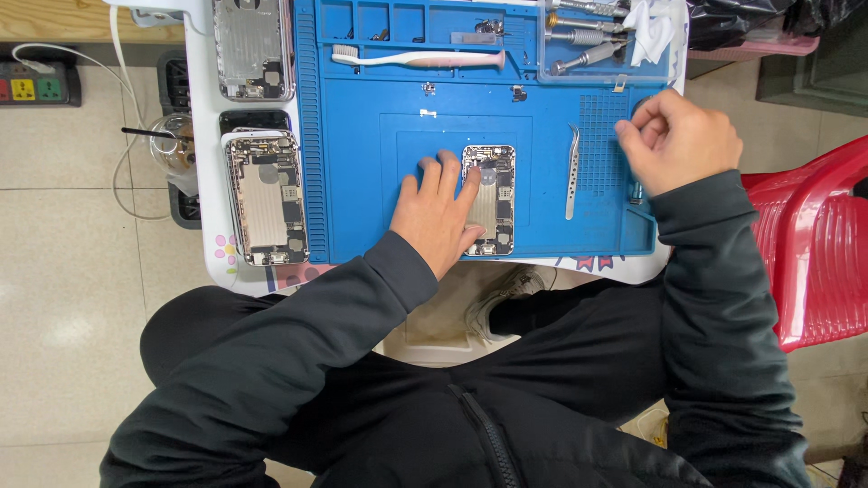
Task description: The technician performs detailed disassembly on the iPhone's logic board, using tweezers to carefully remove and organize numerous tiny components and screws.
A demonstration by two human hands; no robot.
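Left hand (440, 215) flat on opened phone shell (489, 201), centre frame.
Right hand (676, 137) curled loosely at my blue mat's (380, 181) right edge, holding nothing I can see; tweezers (571, 172) lie between.

No packages, signs or lit screens visible. Only label-like marks: small red, yellow and green square stickers (23, 89) in row on dark power strip (41, 86), far left edge.

My left hand (440, 213) lies flat, fingers spread forward; my right hand (676, 137) is curled loosely, arm bent inward.
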